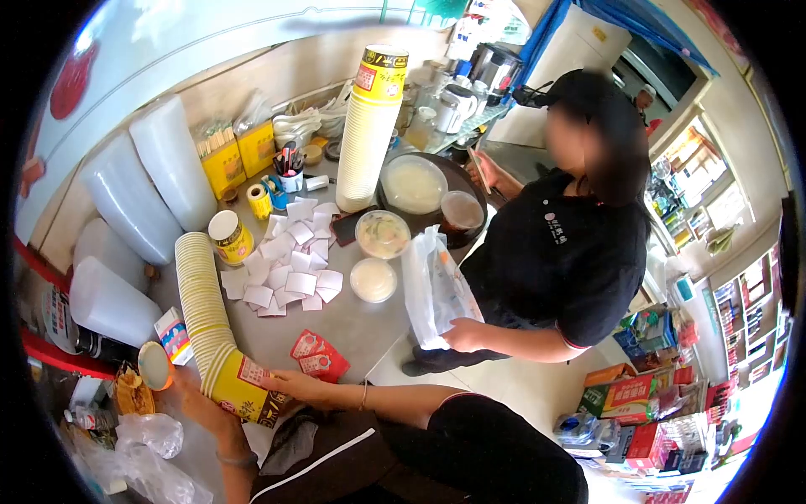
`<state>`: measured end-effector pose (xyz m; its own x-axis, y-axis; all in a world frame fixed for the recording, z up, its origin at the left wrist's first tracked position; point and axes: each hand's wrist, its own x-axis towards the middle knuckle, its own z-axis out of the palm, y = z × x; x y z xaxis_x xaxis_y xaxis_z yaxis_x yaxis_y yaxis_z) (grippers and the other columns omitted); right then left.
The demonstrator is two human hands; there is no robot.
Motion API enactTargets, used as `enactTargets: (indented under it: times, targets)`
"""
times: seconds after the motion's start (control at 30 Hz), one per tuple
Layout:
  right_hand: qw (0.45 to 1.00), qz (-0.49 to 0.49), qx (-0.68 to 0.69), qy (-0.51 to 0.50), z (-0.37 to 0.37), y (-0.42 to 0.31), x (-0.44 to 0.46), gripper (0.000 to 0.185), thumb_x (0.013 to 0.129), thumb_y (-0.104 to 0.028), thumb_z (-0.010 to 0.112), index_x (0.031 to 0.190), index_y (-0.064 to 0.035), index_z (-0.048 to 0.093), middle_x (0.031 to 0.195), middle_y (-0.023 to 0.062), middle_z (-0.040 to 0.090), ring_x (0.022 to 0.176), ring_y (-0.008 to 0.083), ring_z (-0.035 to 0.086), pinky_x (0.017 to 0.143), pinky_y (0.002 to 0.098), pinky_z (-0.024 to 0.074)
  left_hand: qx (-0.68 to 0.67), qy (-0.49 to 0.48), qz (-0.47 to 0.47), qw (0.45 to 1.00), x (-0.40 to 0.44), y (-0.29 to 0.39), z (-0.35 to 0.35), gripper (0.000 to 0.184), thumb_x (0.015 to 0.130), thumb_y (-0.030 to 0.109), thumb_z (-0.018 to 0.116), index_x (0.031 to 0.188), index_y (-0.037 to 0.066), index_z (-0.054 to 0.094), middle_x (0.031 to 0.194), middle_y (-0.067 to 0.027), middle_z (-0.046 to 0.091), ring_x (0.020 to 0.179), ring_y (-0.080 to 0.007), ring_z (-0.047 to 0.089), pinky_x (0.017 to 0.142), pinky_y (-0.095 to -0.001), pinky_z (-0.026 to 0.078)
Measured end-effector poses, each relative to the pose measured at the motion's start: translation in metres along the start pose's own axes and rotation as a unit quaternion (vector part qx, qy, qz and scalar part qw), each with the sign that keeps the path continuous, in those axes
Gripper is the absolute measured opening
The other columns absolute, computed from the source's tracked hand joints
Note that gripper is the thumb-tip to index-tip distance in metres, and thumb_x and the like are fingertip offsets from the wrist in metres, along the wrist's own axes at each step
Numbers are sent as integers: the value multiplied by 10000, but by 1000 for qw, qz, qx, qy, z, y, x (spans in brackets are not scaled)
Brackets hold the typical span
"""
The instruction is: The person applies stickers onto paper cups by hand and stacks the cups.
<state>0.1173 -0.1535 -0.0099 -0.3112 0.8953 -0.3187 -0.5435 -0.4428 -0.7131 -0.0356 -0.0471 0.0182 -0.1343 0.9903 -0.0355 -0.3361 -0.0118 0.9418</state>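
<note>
A long stack of yellow-and-white paper cups [201, 294] leans across the near side of the counter. At its bottom end, my left hand [201, 407] grips the stack from the side, with some fingers hidden behind it. My right hand [298, 386] is closed at the outermost yellow cup [231, 395], its fingertips beside a red-and-white label [253, 371]. Red printed packets [319, 356] lie just beyond my right hand. Many loose white paper labels [290, 265] are scattered farther up the counter. Near my left hand is a round white-topped item with an orange edge [155, 366].
A co-worker [546, 252] stands across the corner, holding a white plastic bag [432, 290]. Lidded food bowls [383, 233] stand near it. A tall cup stack [369, 134] rises behind the labels. Clear plastic container stacks [130, 197] line the left. Crumpled plastic bags [155, 458] lie lower left.
</note>
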Motion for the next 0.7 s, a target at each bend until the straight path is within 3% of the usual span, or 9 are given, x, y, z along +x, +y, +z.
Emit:
enactTargets:
  times: [0.03, 0.1, 0.17, 0.23, 0.27, 0.37, 0.47, 0.5, 0.7]
  targets:
    - [997, 29, 74, 2, 1, -2, -3, 561, 910, -388, 502, 1346, -85, 321, 1256, 71, 475, 1144, 171, 471, 927, 347, 416, 48, -3, 34, 998, 7, -6, -10, 296, 943, 291, 488, 878, 17, 580, 755, 2, 511, 655, -76, 470, 586, -240, 420]
    - [988, -41, 100, 114, 16, 7, -9, 523, 904, -391, 511, 1323, -117, 360, 1199, 27, 515, 1082, 131, 505, 866, 331, 456, 158, -54, 48, 985, 6, -10, -25, 253, 931, 243, 507, 872, 7, 578, 742, 5, 516, 660, -75, 473, 594, -234, 413]
    - [976, -77, 121, 161, -1, 10, -4, 519, 901, -379, 518, 1319, -112, 364, 1189, 19, 522, 1085, 128, 501, 868, 331, 450, 276, -166, 14, 947, -5, 15, -17, 196, 915, 181, 526, 869, -3, 574, 743, 6, 531, 675, -74, 486, 614, -226, 410]
    - [952, -93, 130, 262, -23, 8, 1, 555, 891, -361, 534, 1340, -94, 343, 1206, 53, 513, 1108, 145, 490, 886, 309, 432, 261, -277, -41, 924, -15, 17, -12, 143, 897, 126, 532, 863, -8, 570, 742, 7, 543, 661, -72, 490, 596, -219, 398]
    - [953, -119, 77, 269, -32, 10, 3, 574, 886, -350, 545, 1348, -85, 331, 1221, 70, 501, 1119, 151, 482, 895, 305, 424, 256, -331, -69, 906, -21, 19, -11, 117, 888, 99, 535, 860, -11, 568, 742, 8, 549, 654, -71, 493, 588, -215, 392]
    - [957, -160, -25, 240, -50, 24, 11, 667, 860, -296, 592, 1384, -39, 271, 1291, 139, 437, 1154, 177, 448, 940, 294, 385, 159, -347, -179, 907, -35, 32, -6, 90, 882, 93, 541, 843, 13, 551, 731, 11, 545, 627, -65, 486, 567, -202, 377]
    - [952, -154, -117, 236, -48, 22, 6, 694, 854, -278, 605, 1396, -30, 249, 1311, 136, 413, 1169, 189, 431, 967, 293, 361, 160, -420, -201, 871, -28, 33, -17, 377, 774, 74, 611, 1127, -30, 532, 1012, -100, 626, 839, -161, 611, 720, -258, 477]
    - [955, -160, -122, 216, -48, 19, 3, 710, 858, -283, 601, 1406, -29, 228, 1309, 144, 410, 1178, 197, 418, 988, 287, 338, 167, -421, -203, 868, -32, 37, -11, 455, 739, 68, 624, 1167, -32, 505, 1008, -100, 623, 852, -174, 617, 729, -277, 486]
    - [946, -193, -158, 207, -39, 18, -10, 799, 795, -267, 671, 1409, -33, 217, 1307, 142, 410, 1157, 208, 436, 994, 290, 337, 217, -400, -173, 874, -32, 26, -12, 392, 726, 28, 587, 1106, -39, 518, 977, -100, 621, 860, -180, 620, 748, -294, 490]
